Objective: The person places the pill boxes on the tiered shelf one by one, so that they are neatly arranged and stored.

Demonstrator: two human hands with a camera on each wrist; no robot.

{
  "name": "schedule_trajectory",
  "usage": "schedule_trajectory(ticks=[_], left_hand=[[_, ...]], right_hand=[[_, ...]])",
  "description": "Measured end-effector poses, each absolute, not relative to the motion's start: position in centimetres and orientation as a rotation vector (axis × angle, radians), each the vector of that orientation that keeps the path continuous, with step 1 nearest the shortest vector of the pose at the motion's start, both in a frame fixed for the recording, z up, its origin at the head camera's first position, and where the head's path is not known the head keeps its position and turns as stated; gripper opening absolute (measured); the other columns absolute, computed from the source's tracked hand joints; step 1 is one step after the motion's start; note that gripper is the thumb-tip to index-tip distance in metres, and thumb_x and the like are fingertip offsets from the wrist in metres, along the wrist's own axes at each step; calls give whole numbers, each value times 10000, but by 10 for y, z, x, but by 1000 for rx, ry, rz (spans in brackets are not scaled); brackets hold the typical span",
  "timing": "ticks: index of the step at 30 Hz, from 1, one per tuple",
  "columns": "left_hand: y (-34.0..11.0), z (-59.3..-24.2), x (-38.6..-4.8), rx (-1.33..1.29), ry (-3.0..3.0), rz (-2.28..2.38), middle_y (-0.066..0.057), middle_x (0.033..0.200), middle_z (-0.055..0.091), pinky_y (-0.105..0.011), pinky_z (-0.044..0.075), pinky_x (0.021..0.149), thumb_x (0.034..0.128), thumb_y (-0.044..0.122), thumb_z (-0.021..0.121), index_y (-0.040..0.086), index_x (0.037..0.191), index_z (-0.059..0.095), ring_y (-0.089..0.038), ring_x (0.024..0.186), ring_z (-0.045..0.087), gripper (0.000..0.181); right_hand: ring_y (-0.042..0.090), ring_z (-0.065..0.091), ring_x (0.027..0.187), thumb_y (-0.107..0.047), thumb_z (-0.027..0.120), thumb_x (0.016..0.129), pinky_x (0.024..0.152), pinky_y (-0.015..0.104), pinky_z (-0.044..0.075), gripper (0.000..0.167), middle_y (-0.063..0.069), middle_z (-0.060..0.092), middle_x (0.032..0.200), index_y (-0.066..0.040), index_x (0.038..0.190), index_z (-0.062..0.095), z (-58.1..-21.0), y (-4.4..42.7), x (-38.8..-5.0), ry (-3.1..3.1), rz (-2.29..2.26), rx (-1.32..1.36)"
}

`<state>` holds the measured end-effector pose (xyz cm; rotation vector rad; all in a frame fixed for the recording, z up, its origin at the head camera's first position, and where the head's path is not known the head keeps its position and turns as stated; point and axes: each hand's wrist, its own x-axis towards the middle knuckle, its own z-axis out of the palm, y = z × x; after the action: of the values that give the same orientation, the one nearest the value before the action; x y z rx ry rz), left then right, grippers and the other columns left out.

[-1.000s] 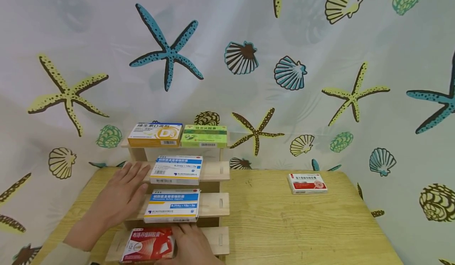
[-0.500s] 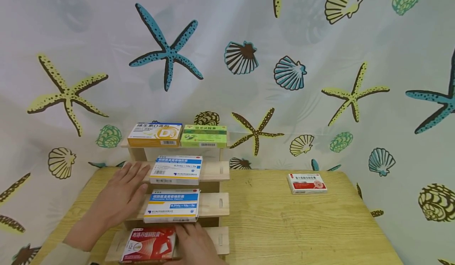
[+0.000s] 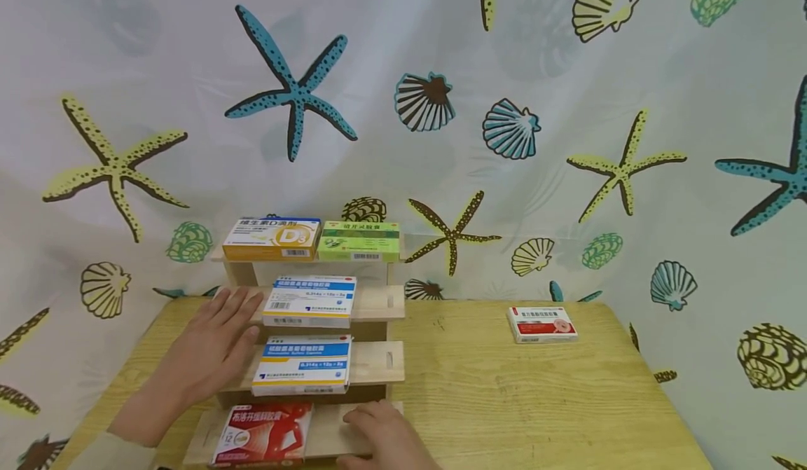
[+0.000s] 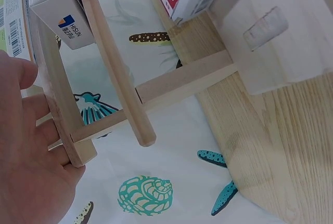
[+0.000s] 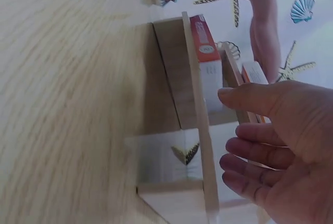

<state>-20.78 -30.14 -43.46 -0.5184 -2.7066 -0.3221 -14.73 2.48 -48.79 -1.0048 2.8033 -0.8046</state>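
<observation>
A stepped wooden rack holds medicine boxes on its tiers. My left hand rests on its left side, fingers spread over the second tier's end; in the left wrist view the wooden rail hides their tips. A red medicine box lies at the left of the lowest tier. My right hand hovers by that tier's right end, holding nothing, its fingers relaxed and apart in the right wrist view. Blue-and-white glucosamine boxes lie one on each middle tier. The top tier carries an orange-and-white vitamin D box and a green box.
A white-and-red medicine box lies alone on the wooden table, towards the back right. Behind the table hangs a curtain printed with starfish and shells.
My right hand has moved right, away from beside the red box, baring more of the lowest tier. The red box shifted slightly right at first. My left hand has stayed on the rack.
</observation>
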Motion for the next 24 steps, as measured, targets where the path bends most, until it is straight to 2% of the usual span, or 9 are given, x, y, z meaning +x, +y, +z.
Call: schedule_trajectory(ticks=[5, 9, 13, 20, 24], left_hand=[[-302, -435, -207, -522, -2693, -312, -318, 1611, 429, -324, -52, 1350, 1110, 311, 467, 0, 1572, 469, -560, 1507, 351, 556], [-301, -435, -207, -525, -2693, -310, -318, 1610, 430, -289, -87, 1336, 1111, 308, 466, 1, 1574, 466, -559, 1508, 349, 556], [-301, -434, -208, -516, -2705, -312, -314, 1619, 421, -292, -86, 1336, 1112, 316, 462, 5, 1579, 460, -557, 1515, 338, 561], [-301, -434, -208, -528, -2704, -319, -331, 1611, 419, -390, -5, 1365, 1108, 291, 474, -9, 1574, 460, -565, 1512, 338, 554], [-301, -434, -208, -532, -2704, -321, -333, 1612, 416, -362, -33, 1360, 1109, 290, 472, -11, 1575, 458, -566, 1513, 336, 555]], right_hand=[[32, 619, 1081, -312, 834, 921, 957, 250, 550, 309, -55, 738, 1164, -145, 1170, 763, -487, 53, -152, 2749, -1045, -940], [117, 673, 1077, -258, 828, 931, 951, 299, 575, 258, -7, 755, 1136, -119, 1138, 763, -491, 81, -159, 2755, -1225, -973], [195, 699, 1082, -248, 822, 936, 916, 356, 602, 243, 3, 762, 1155, -136, 1144, 767, -492, 107, -168, 2796, -1310, -889], [303, 703, 1113, -218, 829, 924, 934, 508, 604, 251, -5, 751, 1174, -192, 1166, 765, -496, 148, -186, 2858, -1343, -626], [315, 705, 1132, -180, 845, 902, 956, 540, 597, 276, 4, 756, 1183, -185, 1167, 768, -499, 168, -195, 2913, -1343, -544]])
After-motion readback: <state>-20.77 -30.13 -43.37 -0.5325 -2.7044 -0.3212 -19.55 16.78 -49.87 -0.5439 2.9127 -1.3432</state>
